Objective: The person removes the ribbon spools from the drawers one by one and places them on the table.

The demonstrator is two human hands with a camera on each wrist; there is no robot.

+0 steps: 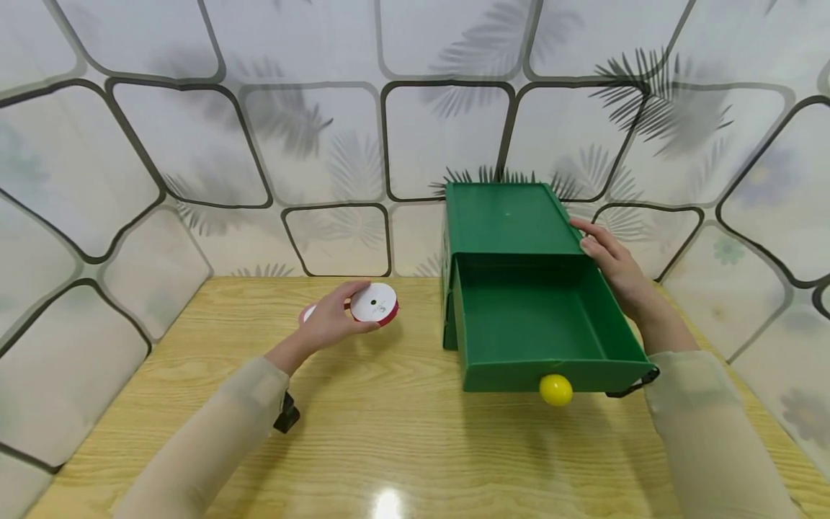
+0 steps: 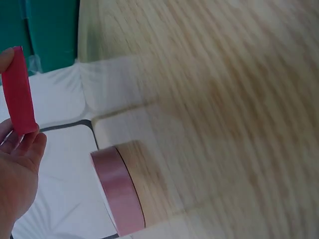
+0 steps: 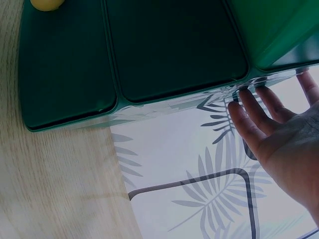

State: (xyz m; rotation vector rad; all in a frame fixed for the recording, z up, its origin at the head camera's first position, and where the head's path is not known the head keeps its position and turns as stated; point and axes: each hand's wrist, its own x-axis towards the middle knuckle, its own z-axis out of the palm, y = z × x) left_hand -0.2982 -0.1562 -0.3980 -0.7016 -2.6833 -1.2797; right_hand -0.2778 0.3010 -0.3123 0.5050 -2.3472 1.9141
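In the head view my left hand (image 1: 327, 317) grips a spool of red ribbon (image 1: 374, 303) by its edge, white face upward, above the table. The left wrist view shows the red ribbon spool (image 2: 19, 92) between thumb and fingers. A second spool, of pink ribbon (image 2: 119, 191), rests on the table near that hand. To the right stands a green drawer cabinet (image 1: 512, 216). Its top drawer (image 1: 554, 373) is pulled out and has a yellow round knob (image 1: 555, 390). My right hand (image 3: 286, 134) rests its extended fingers against the cabinet's right side.
The wooden table (image 1: 389, 418) lies under everything. A patterned curtain or sheet (image 1: 311, 144) closes off the back and both sides. Lower drawers (image 3: 174, 45) of the cabinet are closed in the right wrist view.
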